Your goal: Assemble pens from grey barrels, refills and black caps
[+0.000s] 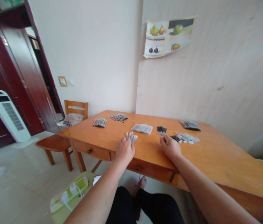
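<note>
My left hand [125, 148] is closed around a small bunch of white pen barrels [132, 137] near the table's front edge; their ends stick up past the fingers. My right hand [170, 147] rests over the table with its fingers curled in, and what they hold, if anything, is hidden. Just beyond it lie a small pile of black pen caps [176, 138] and a loose heap of short white pieces [187, 137]. A row of white pen barrels [142, 128] lies past my left hand. To its right is a small set of dark-tipped pen parts [161, 130].
The wooden table [215, 155] carries more pens: a neat row [100, 122] and a loose pile [118, 117] at left, a black-ended bundle [190, 125] at right. A wooden chair [54, 141] stands at the left. Below is a power strip [78, 186].
</note>
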### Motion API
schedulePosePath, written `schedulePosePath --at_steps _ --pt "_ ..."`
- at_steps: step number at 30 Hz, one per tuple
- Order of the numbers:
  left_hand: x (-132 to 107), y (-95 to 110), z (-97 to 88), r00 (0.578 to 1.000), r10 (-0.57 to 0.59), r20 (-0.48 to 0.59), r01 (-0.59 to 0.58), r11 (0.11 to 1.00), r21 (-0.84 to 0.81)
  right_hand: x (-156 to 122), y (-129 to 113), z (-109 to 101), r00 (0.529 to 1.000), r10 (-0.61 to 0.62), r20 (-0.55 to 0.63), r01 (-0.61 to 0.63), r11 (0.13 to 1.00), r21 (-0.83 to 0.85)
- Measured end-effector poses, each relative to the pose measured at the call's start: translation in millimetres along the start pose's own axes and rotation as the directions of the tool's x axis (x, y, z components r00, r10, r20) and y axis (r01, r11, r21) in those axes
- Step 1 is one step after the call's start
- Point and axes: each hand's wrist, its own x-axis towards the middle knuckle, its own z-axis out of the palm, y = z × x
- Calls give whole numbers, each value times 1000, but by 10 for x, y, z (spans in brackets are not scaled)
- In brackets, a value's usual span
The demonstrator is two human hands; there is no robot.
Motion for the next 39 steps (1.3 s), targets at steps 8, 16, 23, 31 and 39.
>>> schedulePosePath --at_steps 8,16,23,31,39 --pt "84 -29 37 1000 18 23 -16 998 -54 -19 0 35 997 0 -77 1 1000 24" --pt "238 -150 100 992 -103 79 120 955 -270 -33 -18 36 994 3 -111 2 999 43" --pt "277 -250 58 981 -173 92 195 897 -396 -35 -7 50 991 -18 -131 23 999 41" --pt "46 -124 -103 1000 -13 -2 13 989 -146 -36 -30 33 992 -6 -130 12 999 51" --pt "-57 41 -242 998 -14 58 19 996 -88 -33 -21 27 994 8 -110 -2 999 50"
